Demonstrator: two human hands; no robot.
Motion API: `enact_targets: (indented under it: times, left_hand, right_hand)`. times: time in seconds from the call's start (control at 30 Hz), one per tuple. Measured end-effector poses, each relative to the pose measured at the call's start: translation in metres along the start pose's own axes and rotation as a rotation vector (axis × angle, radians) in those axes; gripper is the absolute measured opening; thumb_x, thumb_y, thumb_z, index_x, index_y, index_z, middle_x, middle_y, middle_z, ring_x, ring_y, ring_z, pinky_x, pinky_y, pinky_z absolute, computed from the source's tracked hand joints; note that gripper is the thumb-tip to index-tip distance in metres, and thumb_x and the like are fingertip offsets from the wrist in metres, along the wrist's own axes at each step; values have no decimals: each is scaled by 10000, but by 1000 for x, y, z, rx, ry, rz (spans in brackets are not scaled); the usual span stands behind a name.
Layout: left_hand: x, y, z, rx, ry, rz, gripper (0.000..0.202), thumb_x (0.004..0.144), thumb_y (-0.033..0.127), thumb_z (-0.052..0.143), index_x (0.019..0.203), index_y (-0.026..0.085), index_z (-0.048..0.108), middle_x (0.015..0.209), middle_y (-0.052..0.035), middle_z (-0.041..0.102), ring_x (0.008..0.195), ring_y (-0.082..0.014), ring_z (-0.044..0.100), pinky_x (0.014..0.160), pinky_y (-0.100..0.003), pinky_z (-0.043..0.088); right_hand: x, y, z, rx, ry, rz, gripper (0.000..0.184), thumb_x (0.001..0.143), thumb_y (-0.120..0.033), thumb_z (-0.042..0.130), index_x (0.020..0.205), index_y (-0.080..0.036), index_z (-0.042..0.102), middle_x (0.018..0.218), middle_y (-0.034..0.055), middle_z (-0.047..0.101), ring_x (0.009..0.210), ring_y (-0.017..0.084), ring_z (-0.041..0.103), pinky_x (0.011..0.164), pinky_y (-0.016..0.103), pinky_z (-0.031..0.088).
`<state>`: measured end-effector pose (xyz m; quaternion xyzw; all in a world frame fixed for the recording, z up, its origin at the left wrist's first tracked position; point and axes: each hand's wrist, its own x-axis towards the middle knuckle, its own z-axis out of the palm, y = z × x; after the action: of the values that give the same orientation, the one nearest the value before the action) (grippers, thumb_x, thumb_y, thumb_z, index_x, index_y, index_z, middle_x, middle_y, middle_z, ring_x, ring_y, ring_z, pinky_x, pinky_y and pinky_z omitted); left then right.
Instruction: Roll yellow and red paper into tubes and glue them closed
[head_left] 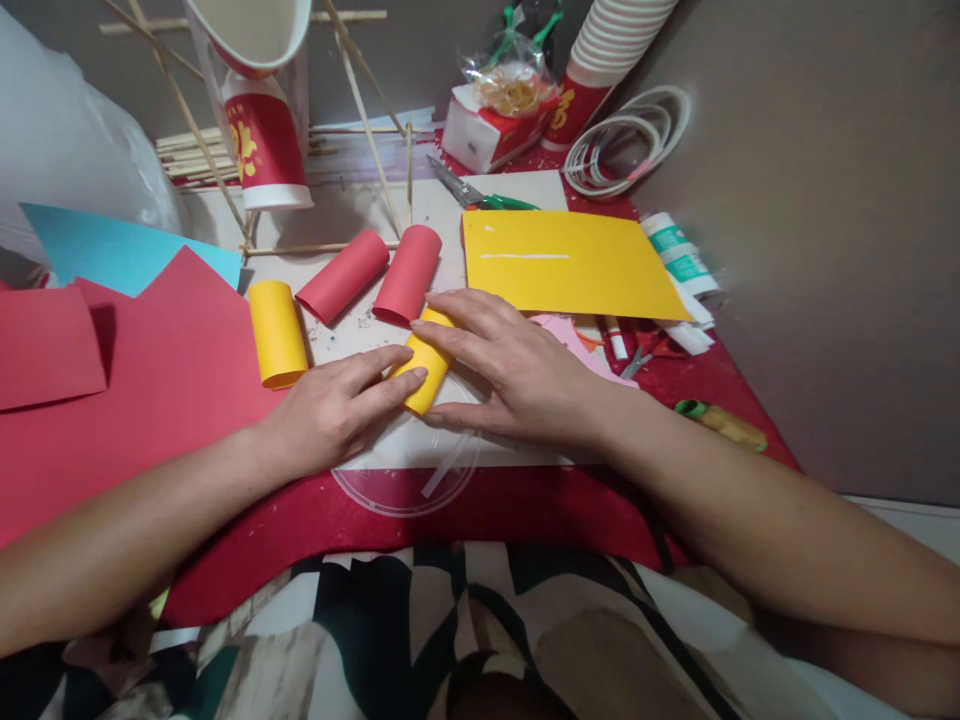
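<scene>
Left arm (165, 510) and right arm (750, 500), both bare, slant inward from the lower sides. The left hand (326, 410) lies palm down, fingers (379, 361) slightly bent; the right hand (521, 375) arches, thumb (466, 415) spread from its fingers, fingertips near the left's.

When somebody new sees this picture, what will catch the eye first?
It would probably be the yellow tube at the centre, with the left hand and right hand on it. Next come the large red sheet at the left and the bright yellow sheet beyond the right hand.
</scene>
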<state>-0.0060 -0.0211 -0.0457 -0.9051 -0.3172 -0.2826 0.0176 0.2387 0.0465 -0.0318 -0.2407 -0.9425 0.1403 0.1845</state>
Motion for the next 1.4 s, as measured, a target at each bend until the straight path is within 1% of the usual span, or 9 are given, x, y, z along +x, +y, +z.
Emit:
enact_targets:
  times: [0.1, 0.2, 0.4, 0.53, 0.67, 0.83, 1.0, 1.23, 1.4]
  left_hand:
    - [-2, -1, 0, -19, -11, -11, 419, 924, 138, 595, 1335, 129, 518, 1264, -229, 641, 1150, -283, 674, 863, -386, 615]
    - [-3, -1, 0, -23, -15, -28, 427, 940, 142, 570, 1361, 161, 505, 1285, -216, 636, 1141, -271, 676, 851, -400, 622]
    - [-3, 0, -1, -11, -38, -38, 403, 931, 153, 612, 1324, 136, 523, 1253, -235, 645, 1111, -281, 688, 816, -402, 630]
    - [-3, 0, -1, 1, -43, -28, 403, 930, 154, 616, 1323, 127, 531, 1262, -244, 641, 1113, -296, 692, 815, -422, 634]
    - [-2, 0, -3, 33, -59, -11, 396, 944, 164, 601, 1330, 131, 519, 1266, -230, 643, 1127, -280, 686, 833, -412, 634]
    - [2, 1, -6, 61, -66, 36, 351, 958, 139, 562, 1304, 89, 534, 1234, -251, 649, 1068, -297, 703, 783, -405, 636]
    - [3, 2, -8, 100, -77, 63, 340, 960, 140, 559, 1293, 71, 540, 1217, -260, 656, 1021, -303, 716, 744, -391, 634]
    - [-2, 2, -8, 68, 8, -6, 529, 910, 67, 587, 1426, 122, 485, 1317, -243, 600, 1154, -300, 663, 878, -386, 621]
    - [-1, 2, -4, -128, 137, -253, 774, 865, 102, 640, 1555, 258, 325, 1418, -168, 546, 1191, -274, 624, 972, -420, 585]
  right_hand:
    - [0, 1, -7, 26, 7, 15, 698, 863, -542, 659, 1436, -172, 510, 1527, 206, 459, 1426, 355, 416, 1127, 595, 400]
    - [0, 0, -17, 44, 121, 42, 545, 918, -447, 601, 1403, -204, 547, 1477, 167, 537, 1366, 320, 507, 1094, 562, 458]
    - [1, -4, -30, 36, 392, 239, 301, 957, -307, 521, 1187, -227, 699, 1103, 95, 761, 977, 264, 722, 878, 456, 595]
    - [1, -1, -25, 118, 334, 293, 320, 940, -302, 542, 1199, -190, 695, 1081, 103, 764, 881, 241, 730, 784, 406, 609]
    - [3, 1, -17, 219, 201, 334, 405, 914, -294, 561, 1282, -151, 650, 1193, 129, 737, 931, 243, 721, 828, 411, 596]
    - [5, 0, -14, 305, 175, 407, 456, 892, -265, 575, 1324, -126, 614, 1214, 134, 718, 822, 198, 693, 813, 390, 582]
    - [8, 0, -12, 433, 150, 441, 381, 862, -212, 600, 1224, -106, 650, 944, 75, 739, 722, 163, 653, 715, 321, 554]
    - [9, -6, -17, 729, 348, 389, 203, 826, -187, 660, 1028, -169, 668, 978, 32, 723, 727, 122, 652, 673, 262, 550]
    - [6, -16, -26, 618, 485, 266, 108, 821, -174, 706, 907, -192, 643, 837, -4, 699, 724, 113, 651, 660, 232, 548]
